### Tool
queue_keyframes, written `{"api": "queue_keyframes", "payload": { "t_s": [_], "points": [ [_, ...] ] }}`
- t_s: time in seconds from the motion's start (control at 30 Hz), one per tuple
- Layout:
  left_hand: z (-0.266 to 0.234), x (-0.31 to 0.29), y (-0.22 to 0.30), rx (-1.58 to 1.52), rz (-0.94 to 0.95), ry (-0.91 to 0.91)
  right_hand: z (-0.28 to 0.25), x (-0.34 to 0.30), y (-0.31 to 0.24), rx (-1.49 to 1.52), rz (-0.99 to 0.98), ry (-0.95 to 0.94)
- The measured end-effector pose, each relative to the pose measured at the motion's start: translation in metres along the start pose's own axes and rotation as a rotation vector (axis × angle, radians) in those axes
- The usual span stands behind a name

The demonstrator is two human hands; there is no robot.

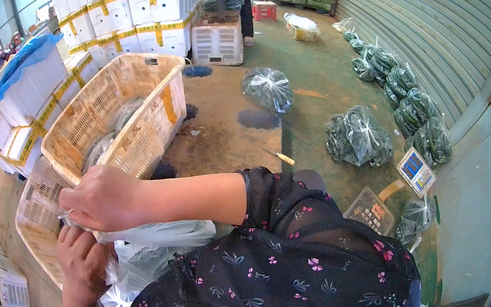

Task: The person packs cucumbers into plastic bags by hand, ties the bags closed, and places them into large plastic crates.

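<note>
My right hand (pixel 104 199) is closed in a fist on the gathered edge of a clear plastic bag (pixel 167 234). Just below it, my left hand (pixel 83 256) has its fingers curled round the same plastic. The bag hangs loose between my arms and my flower-printed clothing; what it holds, if anything, cannot be seen. Both hands are at the near end of a dirty white plastic crate (pixel 171 95), which has some clear plastic (pixel 112 133) inside. Underneath and nearer me is a second pale crate (pixel 44 206), partly hidden by my hands.
White foam boxes (pixel 163 4) with yellow tape are stacked at the far left. Filled bags of dark green produce (pixel 359 135) stand along the shutter. A yellow-handled knife (pixel 280 155) lies ahead. A scale with a display (pixel 415 171) stands right. A person (pixel 248 1) stands at the back.
</note>
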State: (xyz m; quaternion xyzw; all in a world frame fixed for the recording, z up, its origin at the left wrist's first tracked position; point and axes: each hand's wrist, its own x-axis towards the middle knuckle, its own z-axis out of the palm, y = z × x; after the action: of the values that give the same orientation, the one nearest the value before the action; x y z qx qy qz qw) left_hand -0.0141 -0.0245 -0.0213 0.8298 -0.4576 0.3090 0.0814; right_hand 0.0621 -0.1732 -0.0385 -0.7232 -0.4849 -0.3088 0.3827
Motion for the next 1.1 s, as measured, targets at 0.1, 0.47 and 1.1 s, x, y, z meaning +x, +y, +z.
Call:
{"api": "queue_keyframes", "payload": {
  "t_s": [0.1,0.47,1.1],
  "points": [
    [0.010,-0.022,0.003,-0.191,-0.023,-0.156,0.001,-0.034,0.030,-0.004,0.327,-0.080],
    [0.024,-0.115,0.028,-0.846,-0.739,-0.061,-0.013,-0.150,0.096,0.001,0.809,-0.428],
    [0.078,-0.074,0.000,-1.137,-1.155,-0.140,-0.007,-0.084,0.008,0.283,0.179,-0.335]
  ]
}}
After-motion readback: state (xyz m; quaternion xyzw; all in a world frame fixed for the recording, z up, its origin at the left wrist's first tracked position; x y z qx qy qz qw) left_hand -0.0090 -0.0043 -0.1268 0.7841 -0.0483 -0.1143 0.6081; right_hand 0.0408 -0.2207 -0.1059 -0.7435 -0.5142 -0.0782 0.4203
